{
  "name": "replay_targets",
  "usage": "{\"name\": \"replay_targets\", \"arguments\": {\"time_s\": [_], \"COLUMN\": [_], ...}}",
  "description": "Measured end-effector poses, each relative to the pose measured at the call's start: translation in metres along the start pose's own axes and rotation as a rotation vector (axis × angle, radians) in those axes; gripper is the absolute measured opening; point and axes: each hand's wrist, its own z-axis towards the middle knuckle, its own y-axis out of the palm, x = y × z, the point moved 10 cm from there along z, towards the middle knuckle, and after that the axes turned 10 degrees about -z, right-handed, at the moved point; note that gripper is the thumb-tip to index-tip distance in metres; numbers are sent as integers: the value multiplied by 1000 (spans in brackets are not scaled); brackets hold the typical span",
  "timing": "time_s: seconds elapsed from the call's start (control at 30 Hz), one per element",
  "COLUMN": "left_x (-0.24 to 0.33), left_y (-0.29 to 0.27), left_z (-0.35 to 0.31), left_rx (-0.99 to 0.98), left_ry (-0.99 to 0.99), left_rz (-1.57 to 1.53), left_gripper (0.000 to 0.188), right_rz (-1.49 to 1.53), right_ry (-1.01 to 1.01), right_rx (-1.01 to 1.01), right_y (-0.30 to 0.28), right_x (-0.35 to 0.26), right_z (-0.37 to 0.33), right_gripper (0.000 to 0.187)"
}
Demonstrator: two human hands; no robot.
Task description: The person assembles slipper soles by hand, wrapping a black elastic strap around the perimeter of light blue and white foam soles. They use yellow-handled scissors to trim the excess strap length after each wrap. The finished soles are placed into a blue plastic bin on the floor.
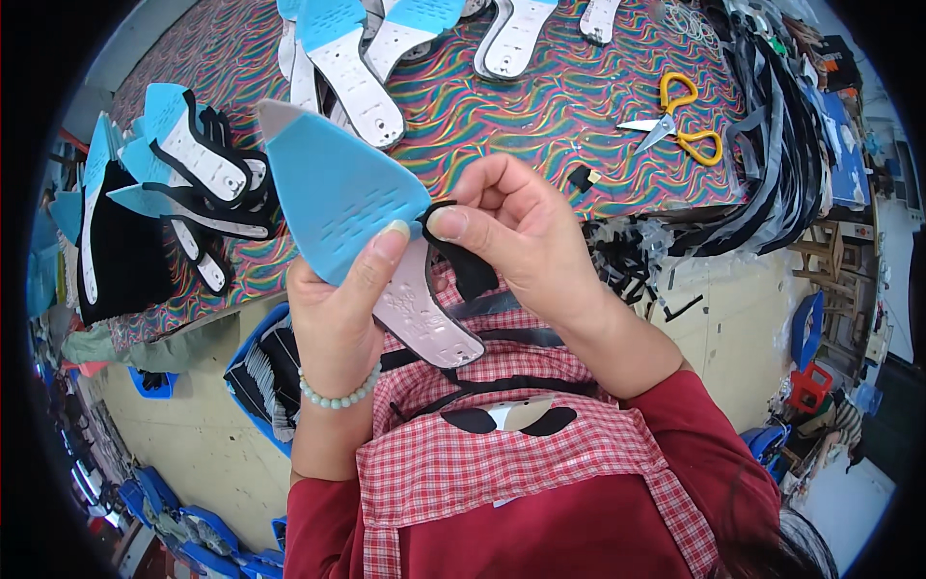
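Observation:
My left hand (333,314) grips a shoe insole (333,179) at its waist, thumb on top. Its pointed front is blue with rows of small slots and a greyish tip; the heel end is pale pink and dimpled, slanting toward my apron. My right hand (531,241) pinches a black strip (471,270) against the insole's right edge, where the blue part meets the pale part. From the pinch the strip hangs down beside the heel. Behind my fingers, part of the insole's edge is hidden.
The patterned tablecloth (540,116) carries stacked insoles (352,82) at the back and black-edged ones (198,154) at left. Yellow-handled scissors (666,125) lie at right. Black strips (772,164) drape over the right table edge. A blue bin (260,372) stands below, left.

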Motion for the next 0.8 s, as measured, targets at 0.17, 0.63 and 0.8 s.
{"name": "replay_targets", "arguments": {"time_s": [0.17,0.63,0.8], "left_x": [18,51,48], "left_y": [13,47,47], "left_z": [-1,-2,-3], "left_rx": [-93,-356,-224], "left_ry": [205,332,342], "left_rz": [253,105,130], "left_gripper": [17,55,52], "right_rz": [-547,-73,-440], "right_ry": [-352,-204,-390], "right_rx": [39,-76,-63], "right_y": [-1,16,13], "right_x": [-33,-26,-31], "right_z": [-9,-19,-25], "right_gripper": [12,15,12]}}
